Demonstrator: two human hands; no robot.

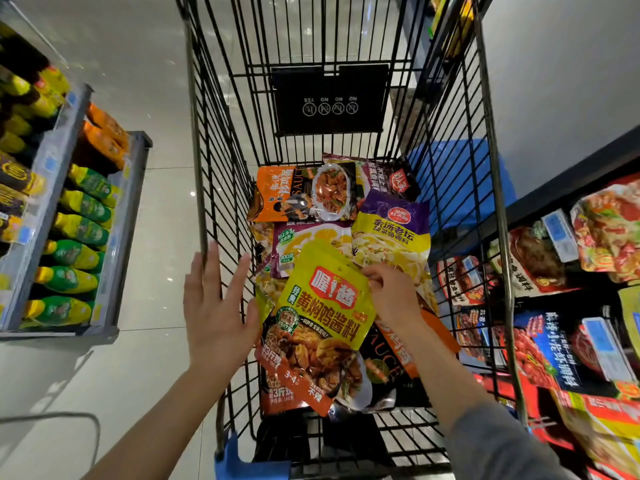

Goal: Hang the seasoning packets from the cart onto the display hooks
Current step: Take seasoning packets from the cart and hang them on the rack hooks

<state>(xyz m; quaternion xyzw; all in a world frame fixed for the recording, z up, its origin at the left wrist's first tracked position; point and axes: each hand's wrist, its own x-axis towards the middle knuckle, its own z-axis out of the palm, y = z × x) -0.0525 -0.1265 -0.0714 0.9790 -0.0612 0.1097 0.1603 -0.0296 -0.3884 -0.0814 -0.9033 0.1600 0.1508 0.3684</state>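
1. Head view, looking down into a black wire cart (221,188) that fills the centre of the frame; loose seasoning packets (346,216) lie heaped on its floor.
2. The right hand (394,296), lower centre-right, pinches the yellow-green packet (322,317) at its upper right edge, thumb and fingers clamped on the film near the top corner.
3. The left hand (214,303), lower centre-left, has its fingers straight and spread; the thumb side touches the packet's left edge, and the fingers overlap the cart's left side wall. It grips nothing.
4. The packet sits in the lower middle of the frame, above the heap. Its long axis runs from upper centre down to lower centre, tilted slightly, with the punched top end pointing toward the upper part of the frame.
5. Judgement: the display hooks are likely among the packets already hanging at the right edge (568,292); no bare hook is discernible.
6. Judgement: the right hand is both the holder and the nearer to that display, so the lift goes rightward, hole end leading.
7. Risk: a single-corner pinch may let the packet swing or twist.
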